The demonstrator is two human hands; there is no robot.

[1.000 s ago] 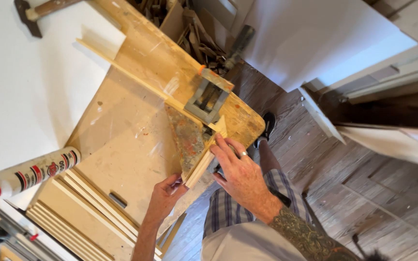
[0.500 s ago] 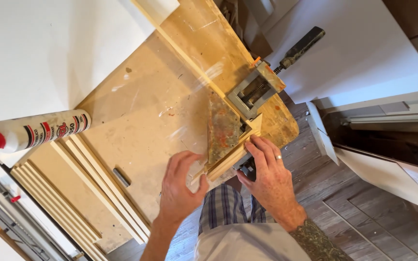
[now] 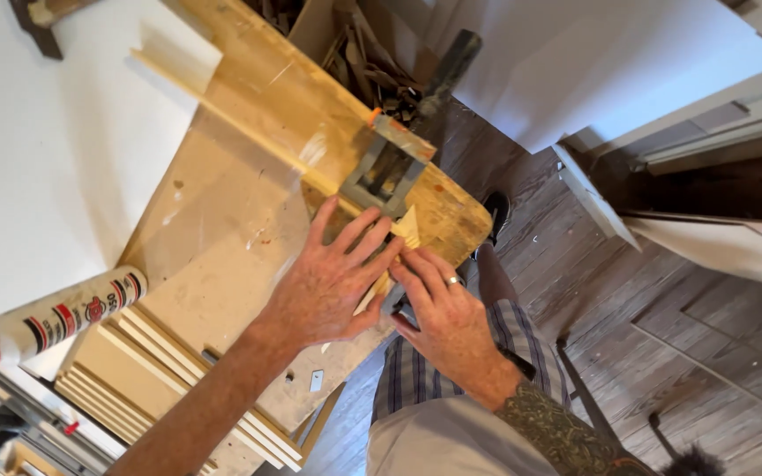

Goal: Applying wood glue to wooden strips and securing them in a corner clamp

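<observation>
My left hand (image 3: 328,282) lies flat, fingers spread, on a short pale wood strip (image 3: 406,226) at the near edge of the worn wooden bench top (image 3: 249,220). My right hand (image 3: 443,313) presses its fingertips against the same strip from the bench's edge; a ring shows on one finger. Most of the strip is hidden under both hands; only its top end shows. Just beyond the fingers stands a grey metal clamp (image 3: 383,167) with a dark handle (image 3: 447,66). A long thin wood strip (image 3: 222,115) runs diagonally up to the clamp.
A white glue tube with a red cap (image 3: 50,317) lies at the left. Stacked pale wood slats (image 3: 134,370) sit at the bench's near left. A box of wood scraps (image 3: 354,44) stands beyond the bench. White panels (image 3: 593,62) lean on the right above a dark plank floor (image 3: 663,353).
My left hand has slid up from the bench edge and spread flat over the short strip. My right hand stays pressed against it. The view has shifted.
</observation>
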